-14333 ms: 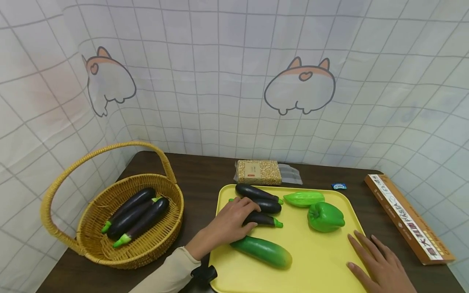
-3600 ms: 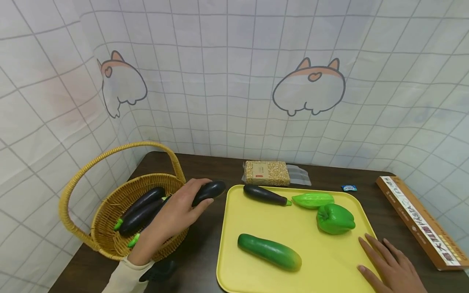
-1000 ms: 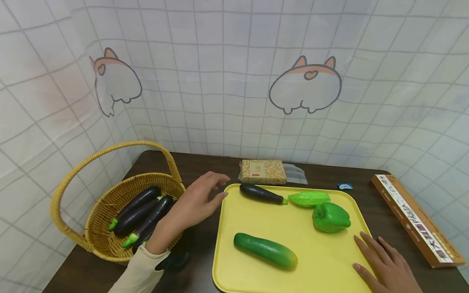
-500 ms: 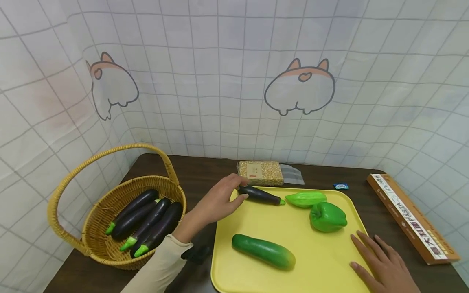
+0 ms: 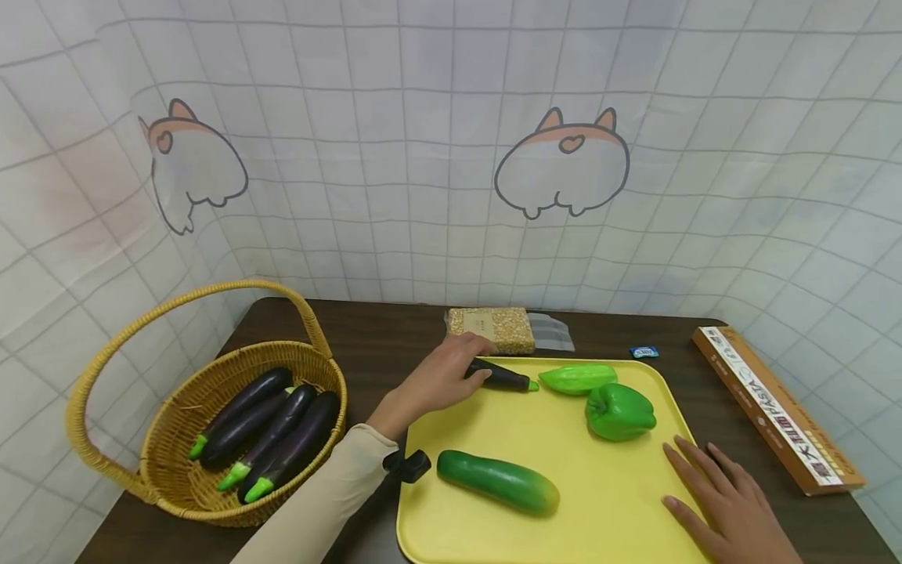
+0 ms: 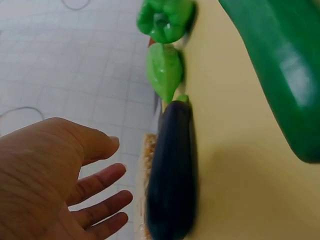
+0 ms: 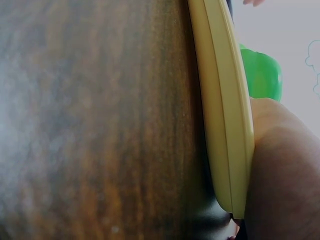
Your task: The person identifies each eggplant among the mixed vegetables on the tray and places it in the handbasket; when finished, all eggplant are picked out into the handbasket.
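Observation:
On the yellow tray [image 5: 592,486], a dark purple eggplant [image 5: 503,379] lies along the back rim with its green stem to the right. My left hand [image 5: 440,376] hovers over the eggplant's left end. In the left wrist view its thumb and fingers are parted and stand apart from the eggplant [image 6: 172,170]. My right hand [image 5: 729,501] rests at the tray's right edge, fingers extended, holding nothing. A wicker basket [image 5: 331,356] at the left holds several eggplants [image 5: 296,446] side by side.
The tray also bears a thick green cucumber-like vegetable [image 5: 499,481], a pale green ridged gourd [image 5: 578,379] and a green bell pepper [image 5: 620,412]. Behind it lie a bag of grains [image 5: 503,329] and a small blue packet [image 5: 644,352]. A long pasta box [image 5: 775,407] lies at the right.
Over the earlier frames, my left hand moved two eggplants from the tray into the basket. Since then it has come back right to the last eggplant on the tray. The right hand stays put.

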`<action>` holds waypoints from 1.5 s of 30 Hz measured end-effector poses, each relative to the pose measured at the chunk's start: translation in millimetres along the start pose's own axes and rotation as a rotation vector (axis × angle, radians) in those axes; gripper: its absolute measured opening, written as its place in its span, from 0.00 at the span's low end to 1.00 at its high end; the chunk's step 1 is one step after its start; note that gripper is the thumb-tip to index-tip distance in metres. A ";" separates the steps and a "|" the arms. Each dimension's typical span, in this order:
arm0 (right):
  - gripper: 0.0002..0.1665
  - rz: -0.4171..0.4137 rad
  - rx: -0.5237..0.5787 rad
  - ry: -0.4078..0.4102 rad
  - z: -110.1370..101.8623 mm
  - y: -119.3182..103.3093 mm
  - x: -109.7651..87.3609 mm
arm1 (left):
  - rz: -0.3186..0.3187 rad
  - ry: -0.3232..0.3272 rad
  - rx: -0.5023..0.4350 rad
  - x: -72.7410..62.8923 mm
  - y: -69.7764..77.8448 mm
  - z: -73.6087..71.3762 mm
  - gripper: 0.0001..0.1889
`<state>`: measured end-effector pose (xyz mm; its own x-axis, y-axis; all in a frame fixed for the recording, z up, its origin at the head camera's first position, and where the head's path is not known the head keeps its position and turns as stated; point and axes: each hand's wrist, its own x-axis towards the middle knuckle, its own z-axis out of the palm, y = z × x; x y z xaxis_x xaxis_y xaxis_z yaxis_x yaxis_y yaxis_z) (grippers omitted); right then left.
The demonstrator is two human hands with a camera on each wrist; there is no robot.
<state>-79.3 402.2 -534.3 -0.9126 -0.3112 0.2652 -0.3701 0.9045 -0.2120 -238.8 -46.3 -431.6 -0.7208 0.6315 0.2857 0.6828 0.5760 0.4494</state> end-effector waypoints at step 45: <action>0.44 0.056 0.018 -0.057 -0.1 1.7 1.5 | -0.159 -0.133 0.057 -34.4 2.6 -10.3 0.23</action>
<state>-81.4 403.3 -534.2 -0.9401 -0.2773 0.1983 -0.3210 0.9158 -0.2415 -213.5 -71.9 -431.6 -0.8003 0.5914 0.0990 0.5704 0.6998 0.4300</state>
